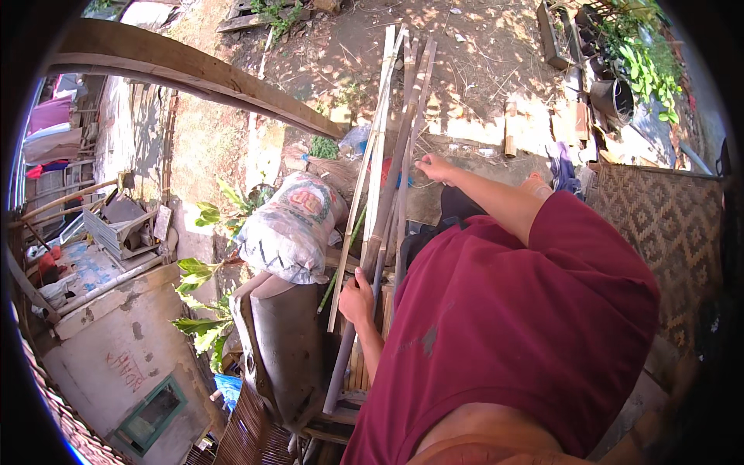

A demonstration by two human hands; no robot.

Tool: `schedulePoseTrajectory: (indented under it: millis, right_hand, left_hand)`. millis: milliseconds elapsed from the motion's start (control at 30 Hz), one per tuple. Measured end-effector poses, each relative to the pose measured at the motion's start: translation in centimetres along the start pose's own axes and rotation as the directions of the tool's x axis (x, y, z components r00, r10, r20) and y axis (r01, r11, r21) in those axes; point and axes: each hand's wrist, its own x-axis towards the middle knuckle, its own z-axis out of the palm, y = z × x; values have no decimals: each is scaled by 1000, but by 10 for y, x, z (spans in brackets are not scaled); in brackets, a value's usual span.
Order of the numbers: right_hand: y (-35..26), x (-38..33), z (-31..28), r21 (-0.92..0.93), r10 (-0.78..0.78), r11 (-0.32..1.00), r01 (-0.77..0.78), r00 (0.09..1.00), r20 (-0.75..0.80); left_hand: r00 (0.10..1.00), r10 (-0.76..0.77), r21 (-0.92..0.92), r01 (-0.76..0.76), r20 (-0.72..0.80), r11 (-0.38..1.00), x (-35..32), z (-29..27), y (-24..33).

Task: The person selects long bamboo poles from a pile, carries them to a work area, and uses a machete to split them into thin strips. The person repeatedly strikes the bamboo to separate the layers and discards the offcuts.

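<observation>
**Two hands on a bundle of bamboo slats**

The woven bamboo mat (666, 225) fills the right side, its top edge straight. The long bamboo slats (387, 147) lean from the middle up toward the bare ground (465, 54), with free room above their ends. The stuffed sack (291, 229) lies just left of them. The right hand (435, 167) touches the slats higher up; its fingers' grip I cannot tell. The left hand (356, 301) closes around them lower down.

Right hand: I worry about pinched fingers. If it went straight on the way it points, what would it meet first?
The right hand points leftward at the bundle of bamboo strips, which it probably already touches; depth is unclear, so nothing looks nearer.
</observation>
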Motion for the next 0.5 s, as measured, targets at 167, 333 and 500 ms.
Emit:
schedulePoseTrajectory:
  millis: [167,333,500]
  right_hand:
    - [-46,42,-32,610,313,742,-277,949,50]
    - [-64,68,-77,961,271,156,-226,946,179]
    - [-32,79,-61,877,325,476,-68,940,-104]
  left_hand:
    - [987,-134,-14,134,-88,991,-59,-33,6]
    - [980,-182,-71,187,76,980,-99,-5,-12]
    - [970,-210,-241,234,121,942,-122,69,-14]
